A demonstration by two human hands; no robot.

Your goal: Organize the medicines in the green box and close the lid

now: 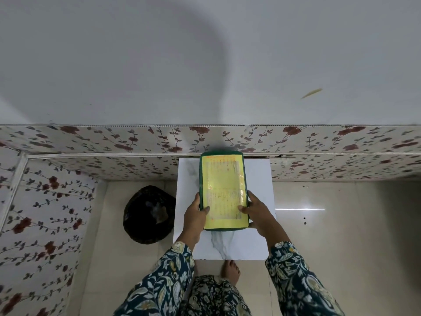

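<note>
A rectangular green plastic box (222, 190) with a yellow printed label covering its closed lid (224, 179) sits lengthwise on a small white marble-patterned tabletop (257, 192) pushed against a floral-papered wall (91, 137). The label carries rows of small print, too blurred to read. The left hand (196, 215) clasps the box's near left edge, thumb over the lid; the right hand (257, 212) clasps the near right edge likewise. A dark round bin (148, 215) stands on the floor just left of the table.
</note>
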